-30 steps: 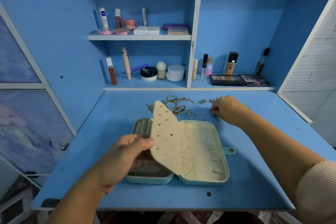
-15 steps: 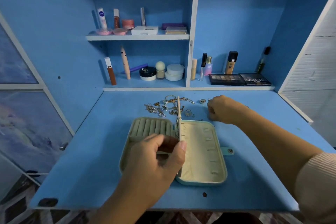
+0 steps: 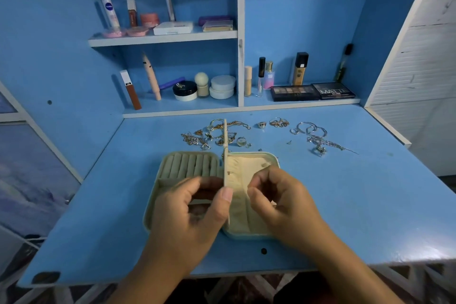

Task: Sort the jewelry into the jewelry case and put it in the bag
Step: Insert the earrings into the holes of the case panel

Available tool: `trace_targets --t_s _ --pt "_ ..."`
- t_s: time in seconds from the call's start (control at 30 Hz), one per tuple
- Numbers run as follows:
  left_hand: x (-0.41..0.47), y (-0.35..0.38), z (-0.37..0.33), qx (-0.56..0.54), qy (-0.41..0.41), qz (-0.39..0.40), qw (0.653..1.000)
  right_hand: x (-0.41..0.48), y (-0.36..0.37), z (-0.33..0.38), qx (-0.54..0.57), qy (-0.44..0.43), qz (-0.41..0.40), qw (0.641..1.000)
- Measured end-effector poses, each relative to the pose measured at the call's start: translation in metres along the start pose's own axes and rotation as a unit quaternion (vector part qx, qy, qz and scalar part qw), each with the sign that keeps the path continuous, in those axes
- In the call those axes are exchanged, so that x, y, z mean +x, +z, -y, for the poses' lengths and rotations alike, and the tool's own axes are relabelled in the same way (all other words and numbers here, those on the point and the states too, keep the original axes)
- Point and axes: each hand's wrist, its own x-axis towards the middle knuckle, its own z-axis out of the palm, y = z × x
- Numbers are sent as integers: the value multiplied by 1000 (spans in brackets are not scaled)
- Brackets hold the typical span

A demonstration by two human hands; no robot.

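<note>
Case [image 3: 190, 165] lies open, long axis pointing away, left hand [image 3: 195, 212] pinching its upright flap [image 3: 225, 150], right hand [image 3: 278, 202] curled beside it, hold unclear.

Open mint-green jewelry case [image 3: 190, 166]: left hand [image 3: 195, 215] pinches cream earring panel [image 3: 225, 153] upright, mid-case; right hand [image 3: 283, 205] curled over case's right half; loose gold and silver jewelry [image 3: 217, 133] behind case.
</note>
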Motion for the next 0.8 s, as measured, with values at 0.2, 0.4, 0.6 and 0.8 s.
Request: trace_targets --t_s 0.2,0.4,0.6,0.8 --pt "-3 -3 8 -70 -43 -24 996 7 6 13 3 -7 17 1000" --pt "-4 -4 12 -83 -55 -21 995 7 27 18 96 41 -5 995" --pt "-2 -4 11 -104 -65 -17 992 7 37 24 187 106 -14 976" --pt "-3 -4 9 -139 -60 -9 988 8 32 21 287 155 15 945"
